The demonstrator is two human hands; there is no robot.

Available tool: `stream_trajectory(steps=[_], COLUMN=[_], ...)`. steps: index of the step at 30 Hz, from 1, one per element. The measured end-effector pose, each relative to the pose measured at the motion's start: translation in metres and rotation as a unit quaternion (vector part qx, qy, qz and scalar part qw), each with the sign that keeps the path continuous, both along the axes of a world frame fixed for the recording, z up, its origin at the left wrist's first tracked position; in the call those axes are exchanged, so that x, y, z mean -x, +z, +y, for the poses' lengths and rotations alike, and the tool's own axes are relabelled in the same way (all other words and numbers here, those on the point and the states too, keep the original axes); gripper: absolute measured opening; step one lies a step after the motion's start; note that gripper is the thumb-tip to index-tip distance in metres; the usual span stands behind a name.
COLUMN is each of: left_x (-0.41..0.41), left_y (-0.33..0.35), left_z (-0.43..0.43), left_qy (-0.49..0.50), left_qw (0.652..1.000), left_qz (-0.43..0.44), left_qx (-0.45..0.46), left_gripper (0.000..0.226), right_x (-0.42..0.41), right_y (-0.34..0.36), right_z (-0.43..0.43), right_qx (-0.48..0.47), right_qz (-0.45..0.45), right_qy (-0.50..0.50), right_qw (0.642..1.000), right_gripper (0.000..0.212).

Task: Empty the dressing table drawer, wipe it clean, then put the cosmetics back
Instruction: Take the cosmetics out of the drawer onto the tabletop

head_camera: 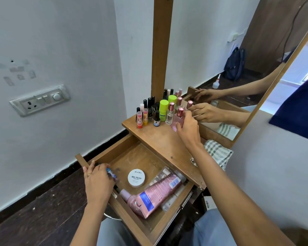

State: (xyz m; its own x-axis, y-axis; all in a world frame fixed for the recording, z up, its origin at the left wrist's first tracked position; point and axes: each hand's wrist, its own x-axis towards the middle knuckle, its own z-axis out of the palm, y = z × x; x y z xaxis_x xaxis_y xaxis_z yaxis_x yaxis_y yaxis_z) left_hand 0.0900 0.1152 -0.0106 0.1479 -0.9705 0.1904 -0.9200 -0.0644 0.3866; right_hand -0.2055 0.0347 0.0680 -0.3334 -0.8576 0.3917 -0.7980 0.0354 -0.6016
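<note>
The wooden drawer [124, 151] stands pulled out below the dressing table top [160, 139]. Inside lie a white nail polish remover tub [136, 178], a pink tube [153, 194] and a clear pouch [164, 174]. My left hand [98, 181] is at the drawer's left corner, fingers curled round a small blue and pink item [111, 174]. My right hand [188, 128] grips a pink perfume bottle [179, 118] standing on the table top. Nail polishes [149, 109], lip balm sticks [142, 118], a green-capped bottle [163, 110] and a clear perfume bottle [170, 114] stand grouped beside it.
A mirror [238, 68] in a wooden frame rises behind the table top and reflects my hands. A striped cloth [215, 153] lies at the table's right edge. A wall socket panel [40, 100] is on the left wall. My knees are under the drawer.
</note>
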Motion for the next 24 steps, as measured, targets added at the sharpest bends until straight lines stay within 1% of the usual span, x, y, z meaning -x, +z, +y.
stream_trajectory(steps=[11,15,18,20,22,23,24], left_x=[0.0,-0.001,0.002,0.002,0.002,0.002,0.002], left_y=[0.001,0.005,0.007,0.007,0.007,0.008,0.008], left_z=[0.0,0.002,0.003,0.004,0.004,0.004,0.005], left_qy=[0.003,0.003,0.005,0.008,0.008,0.008,0.008], left_qw=[1.0,1.0,1.0,1.0,1.0,1.0,0.999], left_qz=[0.008,0.01,0.01,0.013,0.02,0.023,0.025], left_qx=[0.004,0.002,0.007,0.01,0.017,0.02,0.021], left_gripper=[0.031,0.034,0.035,0.036,0.037,0.037,0.037], right_x=[-0.003,-0.004,-0.005,-0.013,-0.033,-0.047,-0.063], right_y=[-0.006,-0.008,-0.004,-0.001,0.001,0.0,-0.004], right_z=[-0.007,-0.006,0.006,0.02,0.039,0.049,0.059], right_qx=[0.018,0.017,0.017,0.058,0.13,0.147,0.135], right_qz=[0.01,-0.009,-0.039,-0.032,-0.007,-0.007,-0.012], right_qy=[-0.019,-0.017,-0.028,-0.041,-0.007,0.037,0.095], right_qw=[1.0,1.0,0.999,0.997,0.991,0.988,0.986], right_gripper=[0.031,0.035,0.039,0.039,0.033,0.027,0.021])
